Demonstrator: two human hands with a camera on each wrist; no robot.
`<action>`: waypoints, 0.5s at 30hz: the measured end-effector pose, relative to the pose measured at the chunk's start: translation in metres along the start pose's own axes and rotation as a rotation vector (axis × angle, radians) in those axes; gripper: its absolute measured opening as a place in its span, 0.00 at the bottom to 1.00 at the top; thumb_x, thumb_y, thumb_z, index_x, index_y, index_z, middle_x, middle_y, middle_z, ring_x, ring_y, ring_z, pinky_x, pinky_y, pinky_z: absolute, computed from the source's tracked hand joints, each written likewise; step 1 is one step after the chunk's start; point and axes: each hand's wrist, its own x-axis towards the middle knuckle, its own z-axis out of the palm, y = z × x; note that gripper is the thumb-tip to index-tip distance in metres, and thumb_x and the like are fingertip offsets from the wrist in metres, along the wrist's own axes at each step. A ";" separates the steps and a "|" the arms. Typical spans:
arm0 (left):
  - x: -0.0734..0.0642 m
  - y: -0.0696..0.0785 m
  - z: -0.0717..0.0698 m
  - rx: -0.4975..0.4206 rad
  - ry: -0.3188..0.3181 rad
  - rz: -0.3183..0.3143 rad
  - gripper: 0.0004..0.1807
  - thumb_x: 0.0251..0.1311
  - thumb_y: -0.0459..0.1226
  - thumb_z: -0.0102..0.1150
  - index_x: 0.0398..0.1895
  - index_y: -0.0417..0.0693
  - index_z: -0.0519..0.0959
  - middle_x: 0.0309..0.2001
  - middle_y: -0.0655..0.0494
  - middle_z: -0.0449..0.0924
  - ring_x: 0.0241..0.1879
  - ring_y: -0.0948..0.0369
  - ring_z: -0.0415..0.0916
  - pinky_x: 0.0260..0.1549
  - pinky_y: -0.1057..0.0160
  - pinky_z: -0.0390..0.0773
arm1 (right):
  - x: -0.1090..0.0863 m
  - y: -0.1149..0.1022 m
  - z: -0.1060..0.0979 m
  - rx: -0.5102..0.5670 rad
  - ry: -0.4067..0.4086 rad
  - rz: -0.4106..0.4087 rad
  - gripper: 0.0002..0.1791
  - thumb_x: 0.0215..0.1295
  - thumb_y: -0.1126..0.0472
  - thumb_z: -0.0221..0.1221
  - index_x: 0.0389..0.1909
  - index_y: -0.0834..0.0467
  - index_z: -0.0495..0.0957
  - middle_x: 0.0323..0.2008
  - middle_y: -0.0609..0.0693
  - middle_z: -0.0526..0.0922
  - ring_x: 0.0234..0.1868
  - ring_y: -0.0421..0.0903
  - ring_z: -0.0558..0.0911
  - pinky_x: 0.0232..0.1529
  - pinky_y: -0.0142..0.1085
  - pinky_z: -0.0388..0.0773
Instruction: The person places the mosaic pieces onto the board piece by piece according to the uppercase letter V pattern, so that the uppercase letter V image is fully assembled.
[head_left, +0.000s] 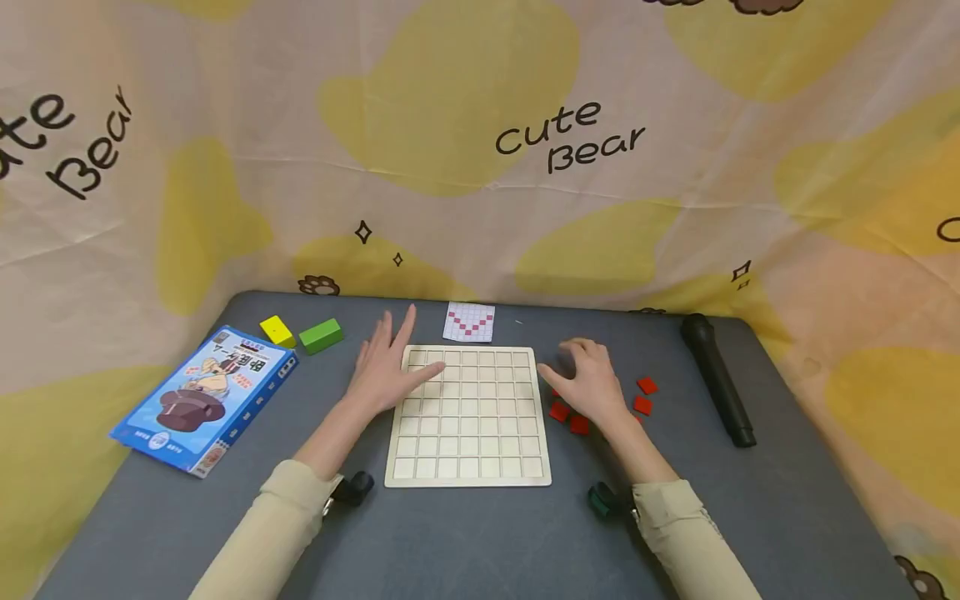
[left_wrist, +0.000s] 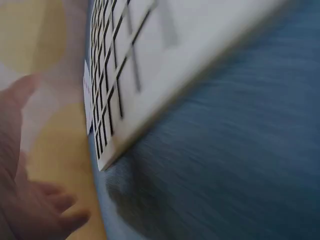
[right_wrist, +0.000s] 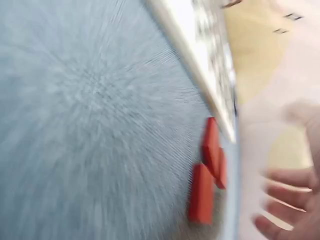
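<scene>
A white grid board [head_left: 468, 425] with square cells lies on the grey table. My left hand [head_left: 381, 371] reaches over its upper left edge, fingers spread and thumb out across the cells. In the left wrist view, that hand [left_wrist: 30, 195] holds nothing, beside the board's corner [left_wrist: 105, 162]. At the board's right side is my right hand [head_left: 591, 379], its thumb pointing at the edge and its fingers loosely bent. Red square tiles [head_left: 579, 424] lie beneath and around it, some partly hidden. In the right wrist view, the hand [right_wrist: 295, 200] is blurred, apart from the red tiles [right_wrist: 201, 195].
A card with a pink V pattern [head_left: 470, 322] lies behind the board. Yellow [head_left: 277, 332] and green [head_left: 321, 337] blocks sit at the back left, near a blue box [head_left: 206, 400]. A black microphone [head_left: 717, 379] lies on the right. A patterned cloth [head_left: 450, 167] hangs behind.
</scene>
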 end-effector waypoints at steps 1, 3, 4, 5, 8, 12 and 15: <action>-0.010 -0.002 -0.001 -0.047 -0.048 0.014 0.59 0.54 0.68 0.56 0.79 0.58 0.35 0.77 0.41 0.32 0.75 0.41 0.33 0.67 0.34 0.43 | -0.006 0.001 -0.004 0.032 -0.023 -0.010 0.34 0.60 0.38 0.62 0.58 0.58 0.77 0.60 0.59 0.73 0.63 0.60 0.67 0.57 0.58 0.68; -0.031 -0.006 -0.002 -0.110 -0.138 0.045 0.61 0.55 0.64 0.61 0.79 0.47 0.36 0.76 0.37 0.39 0.74 0.40 0.41 0.66 0.36 0.50 | -0.018 0.003 -0.011 0.053 -0.062 -0.031 0.23 0.58 0.44 0.66 0.44 0.58 0.84 0.50 0.56 0.80 0.55 0.58 0.73 0.52 0.54 0.73; -0.043 -0.009 -0.002 -0.120 -0.183 0.056 0.63 0.54 0.64 0.62 0.78 0.42 0.37 0.76 0.36 0.40 0.74 0.40 0.41 0.66 0.36 0.51 | -0.024 0.005 -0.013 0.038 -0.076 -0.043 0.20 0.56 0.44 0.68 0.40 0.57 0.85 0.46 0.54 0.81 0.52 0.57 0.75 0.50 0.52 0.74; -0.053 -0.012 -0.002 -0.122 -0.222 0.068 0.64 0.53 0.63 0.63 0.77 0.38 0.37 0.76 0.36 0.40 0.74 0.40 0.40 0.67 0.38 0.51 | -0.029 0.007 -0.014 0.030 -0.085 -0.054 0.19 0.54 0.45 0.69 0.38 0.56 0.85 0.44 0.53 0.81 0.50 0.55 0.76 0.49 0.50 0.75; -0.079 -0.019 -0.001 -0.104 -0.301 0.097 0.67 0.48 0.64 0.66 0.76 0.34 0.39 0.76 0.36 0.39 0.74 0.41 0.38 0.67 0.39 0.50 | -0.040 0.012 -0.015 0.001 -0.083 -0.089 0.17 0.51 0.46 0.72 0.34 0.54 0.84 0.40 0.49 0.81 0.46 0.52 0.76 0.44 0.46 0.76; -0.092 -0.023 0.002 -0.068 -0.323 0.154 0.67 0.45 0.66 0.68 0.76 0.35 0.45 0.76 0.38 0.42 0.75 0.42 0.39 0.67 0.39 0.52 | -0.046 0.016 -0.010 -0.017 -0.081 -0.092 0.17 0.50 0.47 0.73 0.34 0.53 0.83 0.39 0.47 0.80 0.44 0.50 0.76 0.39 0.44 0.77; -0.091 -0.023 0.003 -0.063 -0.322 0.178 0.67 0.42 0.66 0.70 0.76 0.37 0.49 0.76 0.40 0.45 0.75 0.43 0.41 0.66 0.39 0.55 | -0.047 0.018 -0.006 -0.026 -0.078 -0.079 0.16 0.50 0.48 0.73 0.34 0.53 0.83 0.39 0.47 0.80 0.44 0.50 0.76 0.39 0.45 0.77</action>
